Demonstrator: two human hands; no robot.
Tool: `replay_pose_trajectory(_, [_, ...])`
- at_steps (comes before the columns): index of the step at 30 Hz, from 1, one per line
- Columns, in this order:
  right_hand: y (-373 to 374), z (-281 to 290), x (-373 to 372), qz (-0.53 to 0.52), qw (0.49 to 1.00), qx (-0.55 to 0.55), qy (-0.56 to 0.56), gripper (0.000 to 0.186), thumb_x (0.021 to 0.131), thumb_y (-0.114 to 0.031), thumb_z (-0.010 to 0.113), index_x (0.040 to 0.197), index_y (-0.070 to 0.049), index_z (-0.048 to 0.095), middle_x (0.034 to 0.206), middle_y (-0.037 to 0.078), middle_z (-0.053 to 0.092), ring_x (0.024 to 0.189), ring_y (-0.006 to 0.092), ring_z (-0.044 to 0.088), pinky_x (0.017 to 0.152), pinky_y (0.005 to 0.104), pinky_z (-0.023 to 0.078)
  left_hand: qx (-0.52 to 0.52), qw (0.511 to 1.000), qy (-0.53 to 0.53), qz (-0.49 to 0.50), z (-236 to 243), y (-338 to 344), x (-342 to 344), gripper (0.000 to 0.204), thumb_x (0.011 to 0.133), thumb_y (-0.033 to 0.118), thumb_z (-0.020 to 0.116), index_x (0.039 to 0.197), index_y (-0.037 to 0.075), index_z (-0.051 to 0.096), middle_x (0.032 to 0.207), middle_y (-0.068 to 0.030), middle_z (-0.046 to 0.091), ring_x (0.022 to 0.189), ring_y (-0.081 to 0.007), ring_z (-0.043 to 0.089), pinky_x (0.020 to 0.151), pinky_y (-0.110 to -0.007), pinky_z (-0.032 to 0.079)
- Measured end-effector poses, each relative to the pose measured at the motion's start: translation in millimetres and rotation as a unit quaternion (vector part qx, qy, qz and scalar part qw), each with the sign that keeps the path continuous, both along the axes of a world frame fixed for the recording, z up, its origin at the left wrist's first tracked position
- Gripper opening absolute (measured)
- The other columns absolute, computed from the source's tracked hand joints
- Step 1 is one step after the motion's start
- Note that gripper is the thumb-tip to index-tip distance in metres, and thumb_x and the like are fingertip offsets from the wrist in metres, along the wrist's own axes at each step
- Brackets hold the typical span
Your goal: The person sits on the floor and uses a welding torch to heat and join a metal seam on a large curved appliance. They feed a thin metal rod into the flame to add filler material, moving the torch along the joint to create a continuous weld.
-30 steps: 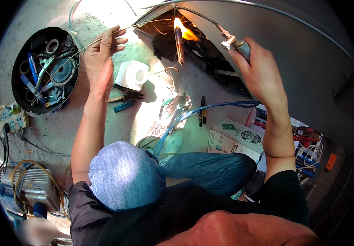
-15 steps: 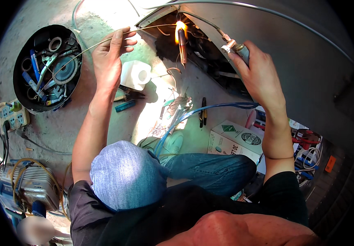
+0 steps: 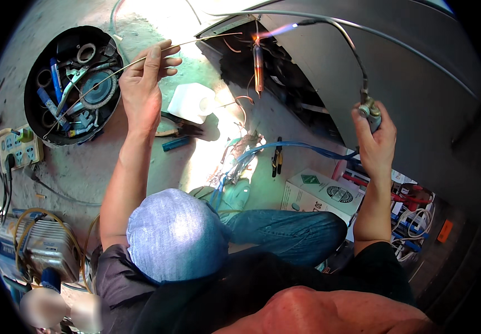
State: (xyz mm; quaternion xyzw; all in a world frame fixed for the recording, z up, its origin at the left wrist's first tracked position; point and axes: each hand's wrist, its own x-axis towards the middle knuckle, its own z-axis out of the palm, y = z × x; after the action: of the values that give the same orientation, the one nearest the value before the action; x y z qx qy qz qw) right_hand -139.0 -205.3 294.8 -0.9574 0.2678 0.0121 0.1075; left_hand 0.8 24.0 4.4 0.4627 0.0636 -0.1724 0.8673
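My left hand [image 3: 143, 92] pinches a long thin brazing rod [image 3: 210, 38] between thumb and fingers, the other fingers spread. One end of the rod reaches over a round black pan; the other points toward a copper filter drier [image 3: 259, 72]. That drier hangs upright in the dark opening of a grey cabinet, its top end glowing orange. My right hand [image 3: 377, 139] grips the handle of a gas torch [image 3: 364, 83], whose curved neck bends left. From its tip a blue-violet flame [image 3: 278, 30] strikes the drier's top. The rod's tip is apart from the drier.
The black pan [image 3: 30, 106] holds pens, rings and a toothed disc. A white plastic bottle [image 3: 187, 103], pliers [image 3: 276, 156] and blue hoses [image 3: 307, 146] lie on the floor. A power strip [image 3: 20, 149] and a pump [image 3: 45, 247] sit left, a carton [image 3: 321, 195] right.
My right hand has moved right and downward with the torch, so the flame now comes from the right. The large yellow flame around the drier has shrunk. My left hand still holds the rod.
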Motion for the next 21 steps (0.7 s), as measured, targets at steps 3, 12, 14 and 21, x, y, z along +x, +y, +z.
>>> replay_pose_trajectory(3, [-22.2,6.1,-34.8,-0.05,0.996,0.075,-0.001,0.019,0.096,-0.02,0.07,0.098,-0.002,0.064,0.072,-0.004,0.056,0.063,0.0059,0.044,0.058,0.0238,0.038,0.002,1.0,0.004,-0.003,6.9,6.9,-1.4,0.036,0.107,0.027,0.056,0.12,-0.004,0.069,0.109,-0.0149,0.074,0.091,-0.0165,0.07,0.08,-0.026,0.055])
replay_pose_trajectory(12, [-50.7,9.8,-85.6,-0.18,0.944,0.276,0.017,0.028,0.098,-0.028,0.066,0.105,-0.002,0.061,0.062,-0.005,0.046,0.049,0.0042,0.041,0.047,0.0219,0.034,0.022,0.998,-0.056,-0.031,40.7,14.1,-5.6,0.032,0.106,0.023,0.056,0.119,-0.003,0.069,0.106,-0.0155,0.074,0.087,-0.0169,0.07,0.078,-0.028,0.055])
replay_pose_trajectory(14, [-58.6,3.6,-91.7,-0.189,0.928,0.319,0.011,0.033,0.097,-0.032,0.067,0.106,-0.002,0.06,0.062,-0.004,0.043,0.049,0.0044,0.04,0.047,0.0221,0.033,0.054,0.992,-0.106,-0.032,51.7,16.8,-4.1,0.03,0.107,0.02,0.055,0.119,-0.003,0.07,0.106,-0.0155,0.074,0.087,-0.0172,0.07,0.078,-0.028,0.055])
replay_pose_trajectory(21, [-72.3,-6.3,-83.4,-0.137,0.893,0.428,0.041,0.029,0.096,-0.03,0.068,0.103,-0.002,0.061,0.064,-0.004,0.046,0.05,0.004,0.041,0.046,0.0217,0.034,0.174,0.952,-0.249,-0.034,85.8,47.8,16.2,0.024,0.105,0.012,0.057,0.117,-0.003,0.07,0.104,-0.013,0.074,0.086,-0.0162,0.069,0.076,-0.028,0.055])
